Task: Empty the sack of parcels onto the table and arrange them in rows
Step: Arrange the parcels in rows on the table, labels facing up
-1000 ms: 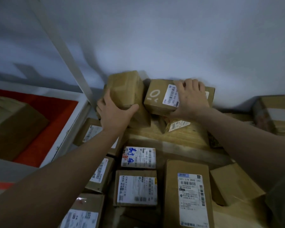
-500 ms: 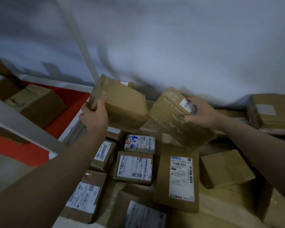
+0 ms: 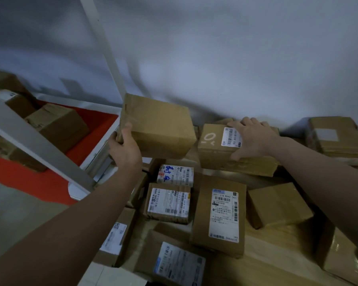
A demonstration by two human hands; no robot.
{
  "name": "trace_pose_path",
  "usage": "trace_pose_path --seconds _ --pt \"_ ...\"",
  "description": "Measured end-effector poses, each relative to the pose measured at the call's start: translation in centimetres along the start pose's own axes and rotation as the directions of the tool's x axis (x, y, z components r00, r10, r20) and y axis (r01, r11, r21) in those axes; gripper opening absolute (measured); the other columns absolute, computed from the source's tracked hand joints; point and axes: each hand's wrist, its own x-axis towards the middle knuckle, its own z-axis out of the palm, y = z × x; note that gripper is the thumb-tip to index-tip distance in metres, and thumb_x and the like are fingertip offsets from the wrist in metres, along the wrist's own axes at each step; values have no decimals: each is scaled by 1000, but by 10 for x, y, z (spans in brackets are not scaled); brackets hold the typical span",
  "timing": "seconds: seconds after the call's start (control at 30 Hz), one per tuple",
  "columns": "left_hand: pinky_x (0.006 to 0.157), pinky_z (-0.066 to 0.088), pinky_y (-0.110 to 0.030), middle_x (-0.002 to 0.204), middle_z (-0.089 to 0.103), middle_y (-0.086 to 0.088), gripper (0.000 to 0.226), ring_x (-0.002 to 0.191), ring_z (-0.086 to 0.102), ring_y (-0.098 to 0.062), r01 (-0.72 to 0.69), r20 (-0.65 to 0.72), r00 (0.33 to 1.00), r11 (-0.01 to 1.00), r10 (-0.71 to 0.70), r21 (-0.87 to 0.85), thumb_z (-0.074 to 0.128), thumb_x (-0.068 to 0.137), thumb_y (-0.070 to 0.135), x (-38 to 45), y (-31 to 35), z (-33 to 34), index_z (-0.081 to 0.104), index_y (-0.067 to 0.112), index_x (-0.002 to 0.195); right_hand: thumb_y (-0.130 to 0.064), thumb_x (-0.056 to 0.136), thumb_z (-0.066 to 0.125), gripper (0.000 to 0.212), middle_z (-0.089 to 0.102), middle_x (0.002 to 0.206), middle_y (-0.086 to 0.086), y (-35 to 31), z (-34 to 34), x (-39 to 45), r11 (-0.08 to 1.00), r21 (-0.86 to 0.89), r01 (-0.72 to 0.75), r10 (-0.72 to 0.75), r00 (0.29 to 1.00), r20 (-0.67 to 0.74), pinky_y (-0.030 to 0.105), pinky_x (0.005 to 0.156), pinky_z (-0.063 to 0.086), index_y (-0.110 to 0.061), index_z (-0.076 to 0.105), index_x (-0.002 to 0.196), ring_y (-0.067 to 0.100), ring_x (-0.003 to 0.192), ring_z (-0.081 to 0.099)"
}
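1. Your left hand (image 3: 126,150) grips the plain brown box (image 3: 158,126), now lifted clear of the pile and turned flat-side up since a second ago.
2. Your right hand (image 3: 251,138), fingers spread, presses the barcoded box (image 3: 221,149), laid back down at the back of the desk (image 3: 277,252).
3. That back row is taking shape; set the lifted box beside it.

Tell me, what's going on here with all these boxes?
A person is sorting cardboard parcels on a table by a white wall. The left hand grips a plain brown box by its corner, lifted above the others. The right hand lies spread on a box with a barcode label at the back. In front, several labelled parcels already lie flat side by side, roughly in rows.
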Motion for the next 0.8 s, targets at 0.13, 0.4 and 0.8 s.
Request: trace_pose_path --seconds 0.13,0.4,0.8 --pt "110 38 -50 140 49 -4 76 127 48 -25 124 27 992 988 -122 -90 52 84 65 -5 -4 3 38 25 147 -66 66 75 109 38 144 5 0 0 0 999 -25 30 -29 999 24 47 112 28 -33 19 154 28 134 35" --pt "109 40 -46 138 47 -5 75 122 48 -22 189 78 980 976 -182 -109 51 89 63 -5 -10 11 33 22 149 -60 62 82 120 35 148 6 -7 13 8 994 -8 -111 111 993 36 54 111 33 -31 11 155 30 138 33" --pt "110 38 -49 139 47 -4 77 123 47 -23 275 86 960 951 -265 -144 52 86 65 6 -16 11 32 25 149 -64 68 77 118 27 157 6 -15 50 7 992 -56 -112 113 993 23 53 117 26 -31 8 157 30 144 26"
